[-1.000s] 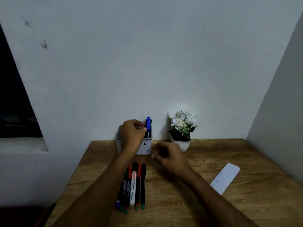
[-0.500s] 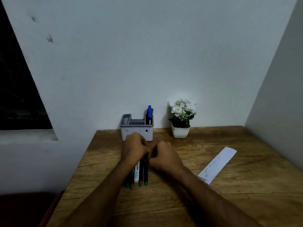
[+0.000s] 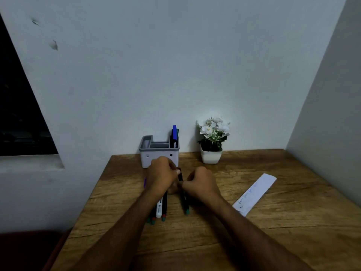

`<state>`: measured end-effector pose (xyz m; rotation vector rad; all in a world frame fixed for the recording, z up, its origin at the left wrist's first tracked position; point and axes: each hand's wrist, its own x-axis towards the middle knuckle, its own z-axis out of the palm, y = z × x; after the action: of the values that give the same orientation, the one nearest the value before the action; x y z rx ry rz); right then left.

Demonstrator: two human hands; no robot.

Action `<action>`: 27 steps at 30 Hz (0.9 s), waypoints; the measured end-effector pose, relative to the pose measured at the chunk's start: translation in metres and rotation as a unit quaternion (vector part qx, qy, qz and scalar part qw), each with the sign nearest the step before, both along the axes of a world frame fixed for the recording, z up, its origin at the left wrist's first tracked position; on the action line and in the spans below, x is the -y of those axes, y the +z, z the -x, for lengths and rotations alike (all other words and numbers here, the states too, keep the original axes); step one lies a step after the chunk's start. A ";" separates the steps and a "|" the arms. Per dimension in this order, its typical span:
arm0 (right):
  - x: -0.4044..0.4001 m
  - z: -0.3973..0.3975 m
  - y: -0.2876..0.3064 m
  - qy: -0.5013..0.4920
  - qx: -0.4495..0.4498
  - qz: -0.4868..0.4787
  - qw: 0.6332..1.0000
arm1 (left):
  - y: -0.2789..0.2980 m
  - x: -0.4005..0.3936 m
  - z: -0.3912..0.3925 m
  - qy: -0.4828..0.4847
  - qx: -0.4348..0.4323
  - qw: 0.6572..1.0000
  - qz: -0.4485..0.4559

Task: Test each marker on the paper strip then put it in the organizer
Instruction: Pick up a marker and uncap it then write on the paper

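Gripping black marker (image 3: 184, 200): cap end pinched by left hand (image 3: 160, 176), barrel held by right hand (image 3: 201, 182). Judged light, stiff, smooth; mid-barrel hold advised.

Dim, flat indoor light w/ soft shadows; slight blur; wide-angle bending at edges.

Home desk corner.
Wooden desk (image 3: 254, 241) against plain walls, with organizer (image 3: 159, 158), potted flowers (image 3: 212, 141), dark window (image 3: 17, 114).
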<state>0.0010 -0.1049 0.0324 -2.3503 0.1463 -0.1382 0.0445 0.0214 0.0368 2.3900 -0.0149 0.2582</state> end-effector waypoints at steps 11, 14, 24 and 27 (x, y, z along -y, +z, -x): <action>0.075 0.007 0.012 -0.045 0.083 -0.062 0.994 | 0.017 0.074 -0.003 -0.068 -0.175 0.849 0.493; 0.097 0.007 0.008 -0.053 0.080 -0.079 0.992 | 0.014 0.095 -0.003 -0.085 -0.250 0.798 0.542; 0.137 0.012 0.002 -0.080 0.043 -0.128 0.988 | 0.012 0.144 0.001 -0.058 -0.322 0.758 0.565; 0.145 0.018 0.010 -0.093 0.007 -0.193 0.977 | 0.011 0.155 0.007 -0.064 -0.326 0.748 0.575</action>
<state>-0.0166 -0.2495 0.0422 -1.9458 0.3553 -0.1982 0.0374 -0.1340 0.0479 1.1079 0.2368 -0.5274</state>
